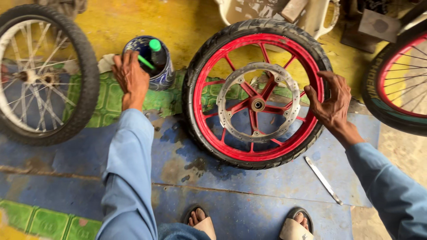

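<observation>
A motorcycle wheel with a red rim (222,149), black tyre (202,58) and silver brake disc (258,104) lies flat on the floor in front of me. My right hand (331,104) rests on the tyre's right edge with fingers spread. Over at the left, my left hand (130,78) reaches into a blue can (167,75) that holds a dark bottle with a green cap (155,51) and a green-handled tool (146,62). I cannot tell what the fingers grip.
A spoked wheel with a black tyre (84,66) lies at the left. Another red-rimmed wheel (396,75) stands at the right edge. A flat metal tyre lever (323,180) lies on the blue floor. A white tub (267,11) sits behind. My sandalled feet (249,224) are below.
</observation>
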### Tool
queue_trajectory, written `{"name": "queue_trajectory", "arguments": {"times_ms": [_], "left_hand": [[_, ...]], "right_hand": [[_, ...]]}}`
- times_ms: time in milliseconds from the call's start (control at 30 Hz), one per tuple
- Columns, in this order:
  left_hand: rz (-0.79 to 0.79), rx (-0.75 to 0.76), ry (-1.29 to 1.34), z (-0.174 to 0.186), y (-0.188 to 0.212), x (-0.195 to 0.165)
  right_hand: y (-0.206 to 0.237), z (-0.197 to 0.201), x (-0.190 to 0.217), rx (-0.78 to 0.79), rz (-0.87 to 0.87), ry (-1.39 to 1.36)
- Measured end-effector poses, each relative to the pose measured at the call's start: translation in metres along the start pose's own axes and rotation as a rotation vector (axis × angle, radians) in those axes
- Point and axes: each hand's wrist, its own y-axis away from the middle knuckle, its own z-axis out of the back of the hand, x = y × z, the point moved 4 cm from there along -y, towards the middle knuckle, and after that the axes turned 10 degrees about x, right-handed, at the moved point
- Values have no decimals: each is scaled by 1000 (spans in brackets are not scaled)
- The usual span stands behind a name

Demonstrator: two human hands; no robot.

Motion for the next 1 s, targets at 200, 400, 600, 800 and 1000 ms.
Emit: {"name": "queue_trajectory", "arguments": {"times_ms": [200, 400, 600, 800, 1000], "left_hand": [[-95, 185, -281, -22, -31, 9], [101, 517, -466, -36, -50, 9], [-99, 228, -244, -19, -28, 8], [-307, -102, -156, 37, 2, -14], [-305, 69, 166, 125, 37, -82]], "right_hand": [[14, 10, -4, 24, -85, 21], [18, 2, 1, 80, -123, -54], [12, 5, 35, 97, -55, -135], [8, -1, 89, 209, -29, -358], [-26, -57, 171, 442, 91, -579]]}}
